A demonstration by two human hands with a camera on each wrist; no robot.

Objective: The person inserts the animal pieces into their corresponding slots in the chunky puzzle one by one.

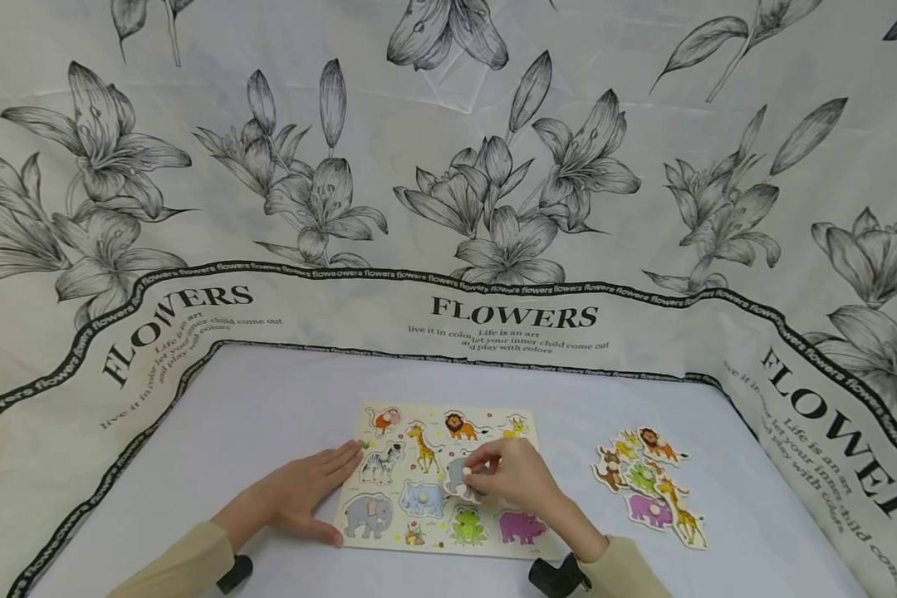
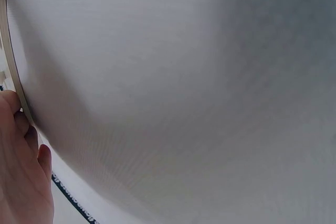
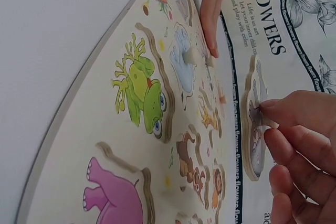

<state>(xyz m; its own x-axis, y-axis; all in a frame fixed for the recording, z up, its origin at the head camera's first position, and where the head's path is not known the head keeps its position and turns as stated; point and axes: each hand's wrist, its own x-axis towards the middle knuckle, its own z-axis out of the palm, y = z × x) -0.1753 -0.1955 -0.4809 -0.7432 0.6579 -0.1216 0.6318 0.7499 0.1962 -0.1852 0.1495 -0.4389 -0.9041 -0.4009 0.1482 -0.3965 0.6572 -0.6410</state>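
My right hand pinches the small white knob of a grey elephant puzzle piece between thumb and fingertips, above the middle of the puzzle board. In the right wrist view this piece appears nearly edge-on, raised off the board. Along the board's left edge lies my left hand, fingers extended and thumb near the lower left corner. The left wrist view catches its fingers against the board's edge. A light blue rhino piece with a knob sits in the board, close to a printed grey elephant.
To the right of the board, loose animal pieces lie in an overlapping pile, among them a lion, a giraffe, a frog and a purple hippo. A flower-printed cloth rises behind the white table.
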